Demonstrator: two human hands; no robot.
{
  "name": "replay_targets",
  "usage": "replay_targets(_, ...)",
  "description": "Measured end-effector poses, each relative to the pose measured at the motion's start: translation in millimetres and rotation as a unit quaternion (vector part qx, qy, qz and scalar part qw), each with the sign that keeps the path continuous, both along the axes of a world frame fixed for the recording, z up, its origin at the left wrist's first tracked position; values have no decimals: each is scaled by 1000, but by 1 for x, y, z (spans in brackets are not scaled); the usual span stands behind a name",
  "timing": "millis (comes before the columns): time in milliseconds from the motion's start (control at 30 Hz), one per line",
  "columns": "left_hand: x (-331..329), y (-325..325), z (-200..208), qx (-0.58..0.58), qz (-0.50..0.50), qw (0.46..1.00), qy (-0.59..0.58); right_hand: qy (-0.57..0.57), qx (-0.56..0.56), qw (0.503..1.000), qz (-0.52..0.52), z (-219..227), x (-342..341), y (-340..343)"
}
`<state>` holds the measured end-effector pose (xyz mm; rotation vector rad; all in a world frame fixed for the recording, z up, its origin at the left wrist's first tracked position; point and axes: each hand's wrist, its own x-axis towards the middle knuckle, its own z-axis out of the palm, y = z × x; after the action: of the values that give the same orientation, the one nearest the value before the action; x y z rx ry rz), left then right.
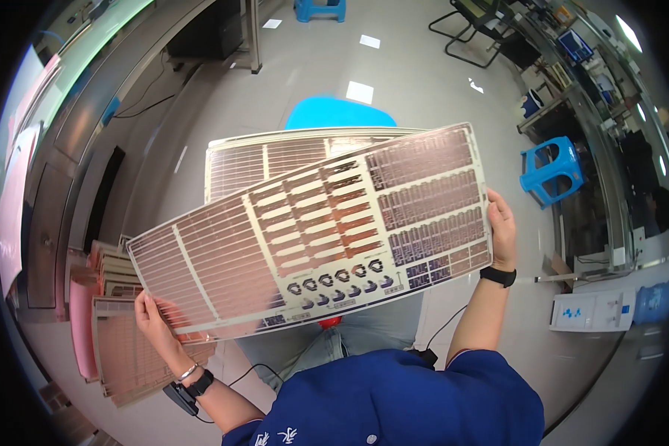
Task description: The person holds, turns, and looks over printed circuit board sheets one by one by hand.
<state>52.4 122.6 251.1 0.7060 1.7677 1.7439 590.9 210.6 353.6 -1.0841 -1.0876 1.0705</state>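
Between my hands is a large, thin patterned sheet, copper-pink with pale lines, rows of slots and small dark shapes. It tilts, its right end higher in view. My left hand is closed on its lower left corner, thumb on the front face. At the right edge my right hand grips it, with the fingers partly hidden behind. Behind it lies a second, similar sheet or stack, largely covered, resting by a bright blue stool.
More patterned sheets stand at the lower left beside a pink roll. A blue stool stands right, near a white water dispenser with a blue bottle. Workbenches line both sides; a black chair is far right.
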Motion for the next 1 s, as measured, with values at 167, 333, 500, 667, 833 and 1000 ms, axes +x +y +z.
replay_targets(167,-17,-8,-11,-40,-22,998,32,16,-12,1000,19,1,-7,3)
replay_targets(333,-21,-11,-10,-82,-28,994,71,1,-39,999,24,-3,-12,8)
replay_targets(500,-17,-9,0,-114,-20,988,99,4,-65,998,23,-10,-14,11)
replay_targets(667,-20,-15,12,-85,-47,995,35,-52,-63,997,12,-17,-8,12)
replay_targets(833,-23,-16,34,76,-43,996,-18,-100,-125,982,-98,-5,6,0)
replay_targets(1000,-14,-2,46,298,-120,945,-68,112,101,988,-38,-15,-1,14)
